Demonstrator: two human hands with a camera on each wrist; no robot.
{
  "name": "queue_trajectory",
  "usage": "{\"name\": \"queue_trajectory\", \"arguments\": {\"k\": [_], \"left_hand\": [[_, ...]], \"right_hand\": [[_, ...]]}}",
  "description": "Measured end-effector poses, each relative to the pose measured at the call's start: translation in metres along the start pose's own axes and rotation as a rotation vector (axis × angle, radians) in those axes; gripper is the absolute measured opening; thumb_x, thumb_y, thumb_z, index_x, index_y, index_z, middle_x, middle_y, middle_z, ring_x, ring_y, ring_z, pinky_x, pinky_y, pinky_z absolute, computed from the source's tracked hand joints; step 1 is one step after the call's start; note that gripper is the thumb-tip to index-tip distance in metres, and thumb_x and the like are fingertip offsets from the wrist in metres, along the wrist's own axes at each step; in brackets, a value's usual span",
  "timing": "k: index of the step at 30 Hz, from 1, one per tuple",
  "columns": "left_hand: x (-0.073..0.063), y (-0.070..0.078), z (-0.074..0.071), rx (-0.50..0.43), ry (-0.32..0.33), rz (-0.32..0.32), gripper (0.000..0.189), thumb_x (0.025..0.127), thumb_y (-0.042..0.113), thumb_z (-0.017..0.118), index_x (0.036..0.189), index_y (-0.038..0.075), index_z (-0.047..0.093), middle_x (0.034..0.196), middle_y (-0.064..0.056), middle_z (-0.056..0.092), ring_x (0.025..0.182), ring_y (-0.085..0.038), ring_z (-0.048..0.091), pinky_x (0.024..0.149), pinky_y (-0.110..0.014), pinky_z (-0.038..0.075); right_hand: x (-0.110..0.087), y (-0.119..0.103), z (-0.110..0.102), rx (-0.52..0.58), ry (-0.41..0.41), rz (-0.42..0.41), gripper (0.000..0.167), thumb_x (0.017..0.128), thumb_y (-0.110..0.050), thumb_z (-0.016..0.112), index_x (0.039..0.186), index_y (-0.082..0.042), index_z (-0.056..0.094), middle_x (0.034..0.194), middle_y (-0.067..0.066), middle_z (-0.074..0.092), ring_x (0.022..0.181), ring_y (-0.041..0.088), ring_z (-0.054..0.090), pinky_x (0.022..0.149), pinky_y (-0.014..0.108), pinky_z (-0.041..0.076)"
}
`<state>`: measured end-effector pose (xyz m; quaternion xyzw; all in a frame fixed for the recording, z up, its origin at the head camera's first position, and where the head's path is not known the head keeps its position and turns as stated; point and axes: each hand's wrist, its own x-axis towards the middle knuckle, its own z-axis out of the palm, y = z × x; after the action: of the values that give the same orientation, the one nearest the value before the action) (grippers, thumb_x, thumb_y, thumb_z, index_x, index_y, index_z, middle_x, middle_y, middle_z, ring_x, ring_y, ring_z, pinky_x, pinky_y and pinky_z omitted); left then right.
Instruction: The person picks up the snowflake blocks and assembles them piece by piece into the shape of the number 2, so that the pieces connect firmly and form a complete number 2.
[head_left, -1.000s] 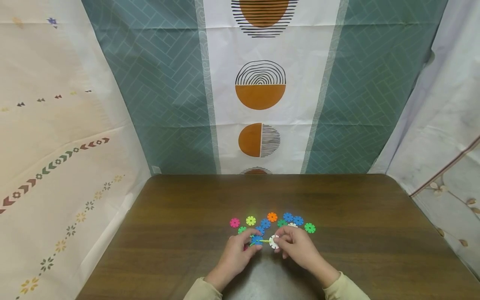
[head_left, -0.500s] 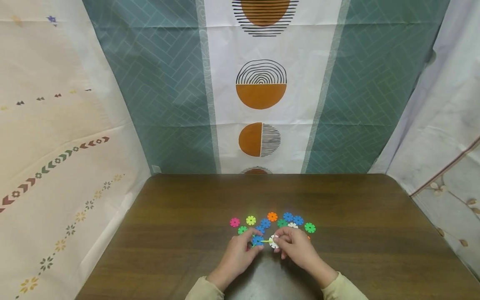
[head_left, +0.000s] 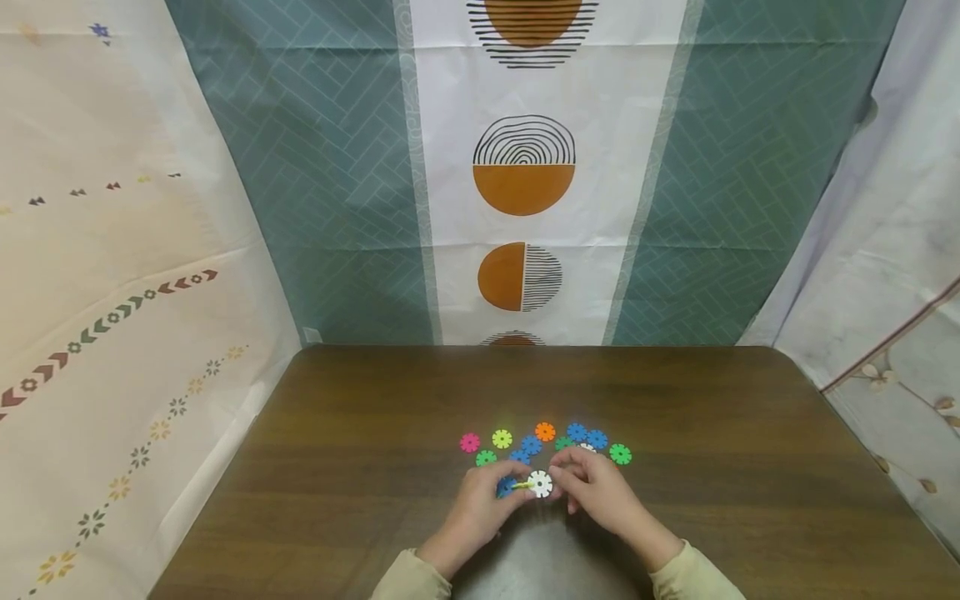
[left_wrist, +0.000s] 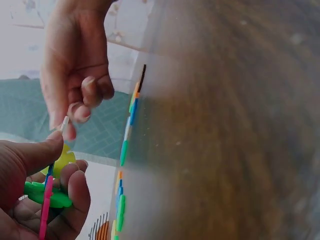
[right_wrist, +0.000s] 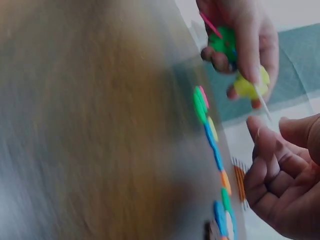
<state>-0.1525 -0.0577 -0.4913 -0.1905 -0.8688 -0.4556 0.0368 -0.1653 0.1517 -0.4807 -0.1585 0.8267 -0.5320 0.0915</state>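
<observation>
Between the thumb and fingers of my left hand (head_left: 480, 504) is a small cluster of joined notched plastic discs. A white disc (head_left: 540, 484) faces up at its right end, with a yellow disc (left_wrist: 65, 161) edge-on beside it. Farther into the hand are a blue disc (head_left: 506, 487), a green disc (left_wrist: 60, 200) and a pink disc (left_wrist: 46, 205). My left thumb lies at the white disc's edge. My right hand (head_left: 600, 500) is just right of the white disc; in the right wrist view its thumb and index finger stand apart, nothing pinched between them.
Loose notched discs lie in a rough arc behind the hands, among them a pink disc (head_left: 469, 442), a lime disc (head_left: 502, 438), an orange disc (head_left: 545, 432) and a bright green disc (head_left: 620, 454). The brown table (head_left: 360, 467) meets a hung cloth (head_left: 352, 275) at the back.
The right hand's pinch on the white disc has been let go. The left hand has shifted its hold toward the white disc, which has moved slightly left and now shows its whole face.
</observation>
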Motion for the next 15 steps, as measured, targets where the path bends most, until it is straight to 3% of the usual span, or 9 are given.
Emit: {"name": "queue_trajectory", "arguments": {"k": [2,5,9,15], "left_hand": [[0.000,-0.001,-0.001,-0.012,0.016,0.002,0.023,0.084,0.021,0.077,0.106,0.015,0.072,0.100,0.004,0.072,0.093,-0.010,0.064,0.084,-0.032,0.054],[0.000,-0.003,-0.004,-0.032,0.036,0.006,0.026,0.083,0.022,0.078,0.108,0.014,0.073,0.101,0.002,0.072,0.092,-0.009,0.064,0.083,-0.031,0.054],[0.001,-0.004,-0.007,-0.054,0.040,-0.024,0.028,0.082,0.023,0.079,0.109,0.017,0.073,0.101,0.002,0.071,0.089,-0.009,0.062,0.081,-0.029,0.054],[0.000,-0.008,-0.010,-0.054,0.048,-0.054,0.029,0.081,0.024,0.081,0.107,0.017,0.074,0.100,0.003,0.071,0.092,-0.013,0.062,0.082,-0.031,0.054]], "right_hand": [[-0.001,0.003,-0.006,-0.082,0.046,-0.006,0.017,0.096,-0.016,0.064,0.101,-0.001,0.064,0.074,0.008,0.067,0.050,0.013,0.054,0.047,0.029,0.049],[-0.002,0.009,-0.015,-0.302,0.135,-0.039,0.006,0.089,-0.012,0.071,0.093,-0.009,0.068,0.074,-0.005,0.067,0.056,0.007,0.053,0.050,0.025,0.048],[-0.007,0.014,-0.026,-0.574,0.193,-0.055,0.014,0.079,-0.013,0.081,0.082,-0.018,0.069,0.071,-0.015,0.060,0.063,0.002,0.050,0.058,0.025,0.044],[-0.017,0.015,-0.035,-0.676,0.126,0.057,0.032,0.065,-0.020,0.090,0.075,-0.020,0.060,0.071,-0.009,0.051,0.067,0.009,0.047,0.060,0.031,0.042]]}}
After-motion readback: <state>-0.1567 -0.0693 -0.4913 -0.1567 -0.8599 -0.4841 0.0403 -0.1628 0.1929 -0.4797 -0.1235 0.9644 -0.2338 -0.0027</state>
